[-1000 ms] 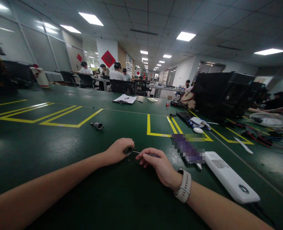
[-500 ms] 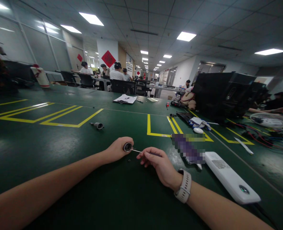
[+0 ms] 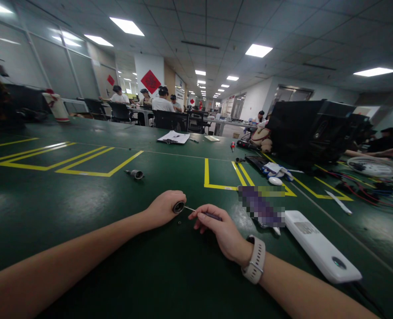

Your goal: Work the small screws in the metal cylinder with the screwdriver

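Observation:
My left hand [image 3: 165,207] is closed round a dark cylindrical metal part [image 3: 178,207], whose round open end faces me and to the right. Between the fingers of my right hand [image 3: 216,221] is a thin screwdriver [image 3: 213,216] with a dark handle. Its metal shaft points left at the part's open end; whether the tip touches inside cannot be made out. A tiny dark ring or nut [image 3: 179,223] lies on the green table [image 3: 116,266] just below the part. Farther left lies another metal piece, a cup shape with a narrow stem [image 3: 136,174].
On the right are a white power bank [image 3: 321,246], a blurred-out flat object [image 3: 261,208], a white mouse-like oval [image 3: 275,181] and a cloth [image 3: 278,170]. Behind them stands a black computer case [image 3: 311,130] beside loose coloured wires [image 3: 376,190]. A clipboard with paper [image 3: 174,137] lies farther back.
The metal part in my left hand has turned and shifted slightly right. The screwdriver has tilted a little in my right hand, its handle showing more.

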The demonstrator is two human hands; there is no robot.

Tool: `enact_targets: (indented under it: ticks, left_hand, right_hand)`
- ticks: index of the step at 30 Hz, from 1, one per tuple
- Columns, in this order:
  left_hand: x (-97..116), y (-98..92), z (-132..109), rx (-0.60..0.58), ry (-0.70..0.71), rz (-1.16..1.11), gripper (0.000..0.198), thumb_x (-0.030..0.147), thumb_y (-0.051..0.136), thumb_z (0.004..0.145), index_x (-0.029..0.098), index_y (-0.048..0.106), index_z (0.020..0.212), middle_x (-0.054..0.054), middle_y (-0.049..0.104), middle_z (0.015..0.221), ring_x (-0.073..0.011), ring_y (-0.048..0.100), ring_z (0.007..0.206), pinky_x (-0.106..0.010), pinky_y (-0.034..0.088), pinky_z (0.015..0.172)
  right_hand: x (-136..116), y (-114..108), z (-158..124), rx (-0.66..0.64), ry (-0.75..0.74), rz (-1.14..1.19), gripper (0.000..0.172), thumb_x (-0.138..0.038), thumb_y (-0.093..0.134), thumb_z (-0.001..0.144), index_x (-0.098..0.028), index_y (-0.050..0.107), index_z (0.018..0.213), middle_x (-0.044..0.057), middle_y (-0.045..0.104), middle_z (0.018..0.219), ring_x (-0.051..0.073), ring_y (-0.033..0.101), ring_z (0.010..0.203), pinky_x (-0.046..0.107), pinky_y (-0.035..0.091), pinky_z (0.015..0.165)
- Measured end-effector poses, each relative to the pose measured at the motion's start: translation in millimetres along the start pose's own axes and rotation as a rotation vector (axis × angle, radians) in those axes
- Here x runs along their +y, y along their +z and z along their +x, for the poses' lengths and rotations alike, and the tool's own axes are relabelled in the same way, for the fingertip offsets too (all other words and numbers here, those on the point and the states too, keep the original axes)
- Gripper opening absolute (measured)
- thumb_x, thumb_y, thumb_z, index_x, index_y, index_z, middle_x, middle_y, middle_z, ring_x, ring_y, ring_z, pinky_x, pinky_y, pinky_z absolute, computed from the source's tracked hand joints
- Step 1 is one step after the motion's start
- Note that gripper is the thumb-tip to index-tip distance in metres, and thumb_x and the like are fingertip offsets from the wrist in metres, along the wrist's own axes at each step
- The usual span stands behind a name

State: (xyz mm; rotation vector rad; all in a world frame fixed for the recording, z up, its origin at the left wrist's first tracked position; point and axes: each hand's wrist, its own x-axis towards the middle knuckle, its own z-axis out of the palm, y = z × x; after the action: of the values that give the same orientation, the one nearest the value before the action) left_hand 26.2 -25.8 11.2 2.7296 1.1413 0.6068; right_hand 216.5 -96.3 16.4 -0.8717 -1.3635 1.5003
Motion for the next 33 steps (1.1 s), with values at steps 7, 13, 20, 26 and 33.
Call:
enact_targets:
  ticks: [7,13,20,26,33]
  left_hand:
    - [0.8,-0.3,0.1,0.0,-0.035,0.065,0.011,0.008,0.047,0.071,0.017,0.05,0.066,0.0,0.053,0.067,-0.0154,0.05,0.064,-0.027,0.037,0.062]
    - [1.9,-0.9,0.3,0.002,-0.101,0.058,0.008,0.01,0.049,0.07,0.017,0.051,0.068,0.0,0.055,0.07,-0.0157,0.051,0.067,-0.027,0.038,0.062]
    - [1.1,-0.3,0.2,0.057,-0.199,-0.008,0.005,0.018,0.05,0.072,0.018,0.049,0.068,0.001,0.053,0.067,-0.0153,0.051,0.064,-0.025,0.036,0.056]
    - [0.9,-2.6,1.2,0.038,-0.276,-0.088,0.01,0.024,0.052,0.07,0.017,0.053,0.077,-0.001,0.057,0.075,-0.0173,0.053,0.069,-0.028,0.04,0.06]
    - [4.3,-4.3,2.8,-0.019,-0.218,0.005,0.013,0.024,0.046,0.076,0.015,0.056,0.079,-0.005,0.057,0.079,-0.0186,0.052,0.073,-0.031,0.041,0.065]
  right_hand:
    - [6.5,-1.1,-0.2,0.028,-0.038,0.022,0.013,-0.026,0.056,0.076,-0.016,0.063,0.074,0.004,0.063,0.074,0.014,0.053,0.067,0.025,0.039,0.061]
    - [8.1,-3.0,-0.5,0.075,-0.105,-0.067,0.012,-0.024,0.056,0.075,-0.016,0.062,0.068,0.002,0.06,0.066,0.015,0.053,0.068,0.029,0.04,0.067]
    - [8.9,-3.0,2.1,0.111,-0.054,-0.162,0.014,-0.02,0.052,0.072,-0.017,0.057,0.06,0.0,0.055,0.057,0.014,0.05,0.06,0.027,0.037,0.06]
    - [8.2,-2.3,1.7,0.111,-0.056,-0.214,0.019,-0.024,0.05,0.075,-0.017,0.056,0.059,-0.001,0.052,0.055,0.013,0.048,0.057,0.027,0.036,0.058]
    - [8.2,-2.5,1.1,0.112,-0.048,-0.247,0.018,-0.024,0.051,0.076,-0.016,0.057,0.061,0.0,0.054,0.058,0.013,0.049,0.06,0.026,0.037,0.059]
